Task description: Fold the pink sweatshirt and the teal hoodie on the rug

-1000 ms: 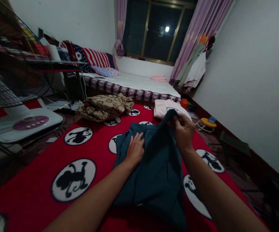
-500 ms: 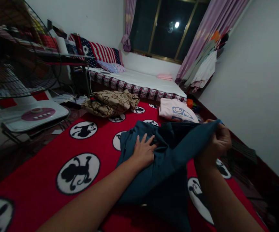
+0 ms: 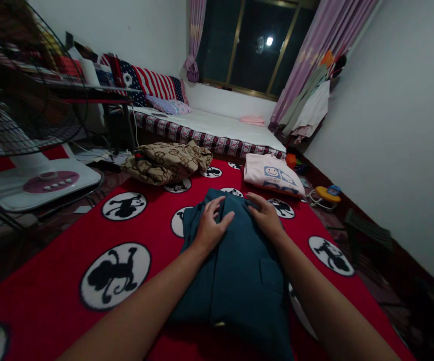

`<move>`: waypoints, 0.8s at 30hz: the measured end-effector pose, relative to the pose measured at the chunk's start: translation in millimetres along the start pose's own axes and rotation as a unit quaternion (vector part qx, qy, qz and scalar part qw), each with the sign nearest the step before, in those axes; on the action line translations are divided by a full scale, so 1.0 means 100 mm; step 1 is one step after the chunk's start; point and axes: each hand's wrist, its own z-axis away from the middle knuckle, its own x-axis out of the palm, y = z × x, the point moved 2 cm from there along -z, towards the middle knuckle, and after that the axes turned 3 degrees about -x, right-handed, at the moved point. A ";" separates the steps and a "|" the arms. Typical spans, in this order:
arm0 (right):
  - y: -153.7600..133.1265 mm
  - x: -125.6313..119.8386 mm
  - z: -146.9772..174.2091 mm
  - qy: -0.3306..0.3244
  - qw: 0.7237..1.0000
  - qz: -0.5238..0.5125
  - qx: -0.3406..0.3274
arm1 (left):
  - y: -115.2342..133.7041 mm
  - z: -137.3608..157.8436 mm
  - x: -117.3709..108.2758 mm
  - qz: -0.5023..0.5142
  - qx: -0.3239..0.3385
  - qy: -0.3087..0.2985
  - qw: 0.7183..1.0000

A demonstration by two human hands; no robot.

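A dark teal garment (image 3: 239, 271) lies folded on a red blanket (image 3: 66, 281) patterned with black figures in white circles. A pocket outline shows on its right side and a small pale button-like spot near its lower edge. My left hand (image 3: 212, 223) rests on the upper left part of the cloth, thumb apart from the fingers. On the upper right edge is my right hand (image 3: 265, 213), its fingers loosely bent and spread over the fabric. Neither hand grips the cloth.
A folded pink top (image 3: 264, 170) lies behind to the right, and a brown patterned garment (image 3: 168, 163) to the left. A fan (image 3: 47, 180) stands at the left. A bed (image 3: 217, 128) is at the back; a yellow stool (image 3: 326, 194) stands right.
My right hand has let go of the garment's raised right part, which now lies folded over to the left. That hand has come down onto the cloth; the left stays on it.
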 end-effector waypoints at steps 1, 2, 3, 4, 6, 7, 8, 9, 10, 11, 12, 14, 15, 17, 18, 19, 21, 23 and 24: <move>-0.03 -0.09 0.04 0.043 0.999 0.006 -0.023 | 0.01 0.01 0.02 -0.044 0.018 -0.014 0.999; -0.07 -0.18 0.09 0.088 0.995 0.020 -0.044 | 0.02 0.01 0.03 -0.087 0.036 -0.029 0.995; -0.14 -0.27 0.15 0.122 0.990 0.039 -0.059 | 0.03 0.02 0.05 -0.124 0.050 -0.044 0.990; -0.20 -0.35 0.20 0.138 0.986 0.063 -0.073 | 0.03 0.02 0.07 -0.154 0.058 -0.056 0.985; -0.30 -0.41 0.30 0.116 0.980 0.120 -0.104 | 0.02 0.03 0.09 -0.198 0.063 -0.072 0.976; -0.32 -0.40 0.35 0.076 0.978 0.152 -0.120 | 0.02 0.03 0.11 -0.219 0.066 -0.082 0.970; -0.30 -0.36 0.39 0.024 0.974 0.186 -0.128 | 0.01 0.03 0.12 -0.242 0.068 -0.094 0.963; -0.25 -0.29 0.44 -0.035 0.967 0.221 -0.125 | 0.01 0.04 0.14 -0.267 0.069 -0.108 0.955; -0.17 -0.22 0.47 -0.089 0.957 0.255 -0.108 | 0.00 0.04 0.16 -0.293 0.072 -0.123 0.946; -0.07 -0.15 0.50 -0.131 0.946 0.286 -0.082 | 0.00 0.04 0.17 -0.317 0.073 -0.138 0.935; 0.04 -0.08 0.51 -0.157 0.936 0.310 -0.053 | 0.00 0.04 0.19 -0.340 0.072 -0.152 0.925; 0.21 0.01 0.51 -0.173 0.925 0.338 -0.006 | -0.01 0.05 0.21 -0.371 0.068 -0.170 0.910; 0.27 0.04 0.49 -0.173 0.923 0.342 0.007 | -0.01 0.05 0.21 -0.379 0.068 -0.177 0.906; 0.34 0.06 0.46 -0.168 0.927 0.336 0.018 | -0.01 0.06 0.20 -0.383 0.071 -0.182 0.903; 0.35 0.05 0.45 -0.160 0.930 0.329 0.021 | -0.01 0.06 0.19 -0.381 0.075 -0.179 0.904; 0.35 0.04 0.45 -0.142 0.935 0.323 0.022 | -0.01 0.05 0.18 -0.380 0.080 -0.169 0.906; 0.34 -0.03 0.47 -0.077 0.945 0.317 0.023 | -0.02 0.01 0.12 -0.386 0.087 -0.131 0.909; 0.35 -0.12 0.51 0.003 0.946 0.323 0.036 | -0.03 -0.08 0.05 -0.408 0.088 -0.083 0.905; 0.36 -0.18 0.52 0.033 0.942 0.329 0.053 | -0.04 -0.16 0.01 -0.422 0.087 -0.066 0.900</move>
